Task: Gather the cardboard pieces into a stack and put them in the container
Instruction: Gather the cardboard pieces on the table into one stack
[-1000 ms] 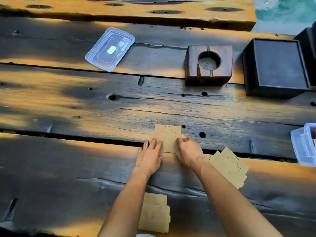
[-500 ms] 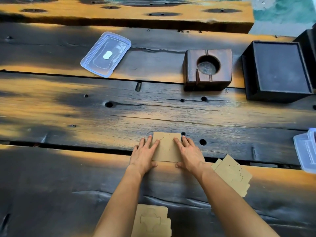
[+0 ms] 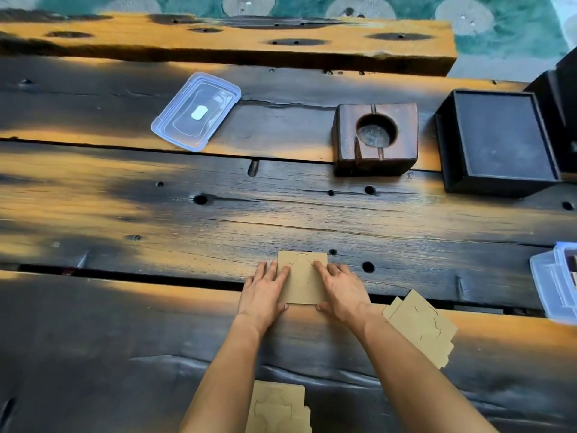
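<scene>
The cardboard stack point(image 3: 302, 281) lies flat on the desk point(image 3: 125, 214), in the middle and close to you, bridging the dark gap point(image 3: 140, 278) between two planks. A curved cut line shows on its top sheet. Your left grip point(image 3: 265, 292) rests on its left side and your right grip point(image 3: 342, 290) on its right. On both, the fingers are spread out straight on the top face and the thumbs touch the near edge, so the card is pressed rather than clamped.

Just beside your right forearm lies a second pile of cardboard pieces point(image 3: 420, 328), turned at an angle with its sheets fanned unevenly. It sits between the stack and the container point(image 3: 554, 282), though nearer to you than a straight line between them. The container is clear plastic with a bluish rim. It stands at the right edge of the desk, well apart from the stack and partly cut off by the view, and what is inside cannot be told.

A third pile of cardboard point(image 3: 278, 407) lies at the near edge, between your forearms.

Farther off, the clear lid point(image 3: 196, 112) lies to the far left. A wooden block point(image 3: 374, 139) with a round hollow stands to the far right, and a black box point(image 3: 499, 142) is just beside it. A raised beam point(image 3: 218, 39) runs along the back.
</scene>
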`<state>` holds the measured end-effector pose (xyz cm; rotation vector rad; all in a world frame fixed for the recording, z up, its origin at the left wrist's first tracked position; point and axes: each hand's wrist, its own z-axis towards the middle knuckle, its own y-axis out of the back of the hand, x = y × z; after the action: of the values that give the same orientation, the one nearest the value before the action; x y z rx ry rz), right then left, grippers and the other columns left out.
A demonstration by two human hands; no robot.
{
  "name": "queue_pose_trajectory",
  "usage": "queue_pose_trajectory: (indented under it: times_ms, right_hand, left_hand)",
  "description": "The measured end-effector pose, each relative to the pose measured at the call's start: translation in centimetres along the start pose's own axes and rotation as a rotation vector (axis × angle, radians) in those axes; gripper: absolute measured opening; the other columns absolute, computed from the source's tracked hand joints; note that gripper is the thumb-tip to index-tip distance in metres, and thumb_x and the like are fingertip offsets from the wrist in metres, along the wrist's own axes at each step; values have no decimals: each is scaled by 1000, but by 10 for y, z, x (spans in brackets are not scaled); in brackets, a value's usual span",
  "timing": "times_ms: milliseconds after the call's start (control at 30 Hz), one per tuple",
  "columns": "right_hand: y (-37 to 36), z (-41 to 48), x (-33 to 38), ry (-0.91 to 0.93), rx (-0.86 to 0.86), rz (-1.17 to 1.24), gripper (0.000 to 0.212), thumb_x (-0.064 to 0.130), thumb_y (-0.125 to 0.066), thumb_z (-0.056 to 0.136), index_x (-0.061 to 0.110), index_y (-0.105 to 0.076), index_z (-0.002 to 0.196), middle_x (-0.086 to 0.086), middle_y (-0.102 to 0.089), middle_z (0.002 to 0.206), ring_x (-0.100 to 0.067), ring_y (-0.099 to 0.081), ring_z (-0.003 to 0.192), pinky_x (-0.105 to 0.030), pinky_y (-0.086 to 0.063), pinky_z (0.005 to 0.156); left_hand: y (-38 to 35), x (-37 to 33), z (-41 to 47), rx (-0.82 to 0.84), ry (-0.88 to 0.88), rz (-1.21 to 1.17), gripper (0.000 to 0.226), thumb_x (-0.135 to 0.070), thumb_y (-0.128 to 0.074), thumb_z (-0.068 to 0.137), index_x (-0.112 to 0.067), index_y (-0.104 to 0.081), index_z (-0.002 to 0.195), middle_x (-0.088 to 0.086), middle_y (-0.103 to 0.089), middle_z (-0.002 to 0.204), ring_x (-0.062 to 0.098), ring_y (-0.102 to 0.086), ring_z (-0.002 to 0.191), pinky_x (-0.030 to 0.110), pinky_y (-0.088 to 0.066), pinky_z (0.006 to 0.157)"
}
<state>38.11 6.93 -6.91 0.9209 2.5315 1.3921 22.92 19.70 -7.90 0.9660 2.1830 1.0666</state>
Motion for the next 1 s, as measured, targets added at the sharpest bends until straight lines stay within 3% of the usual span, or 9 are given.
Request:
queue_pose_trajectory:
  times_ms: [200,533,667,1000]
  right_hand:
    - [-4,-17,6,3,4,-3,110,45,-82,79,21,-10,159,-6,-44,149,-29,-36,137,-46,-41,107]
    - [-20,-63,34,24,-27,-16,111,46,-81,79,19,-10,160,-9,-42,149,-31,-37,136,-42,-40,110]
    - [-36,-89,50,28,-25,-14,108,46,-79,79,18,-12,159,-9,-43,148,-31,-39,134,-42,-41,108]
    - [-81,-142,80,52,18,-21,101,46,-76,82,19,-15,157,-12,-43,144,-33,-40,133,-44,-40,107]
  left_hand:
    - [-3,2,-14,-24,-23,45,95,-48,-76,86,-29,-19,159,4,-30,162,29,-11,156,45,-30,119]
    - [-22,10,-72,-31,-10,16,94,-48,-75,86,-29,-19,159,6,-28,163,30,-12,156,45,-30,120]
    - [-33,14,-102,-48,-21,36,90,-48,-75,85,-28,-24,156,5,-35,155,28,-22,150,42,-36,112]
    - [-69,23,-166,24,-31,49,91,-50,-74,85,-27,-22,157,4,-36,154,28,-24,148,43,-35,113]
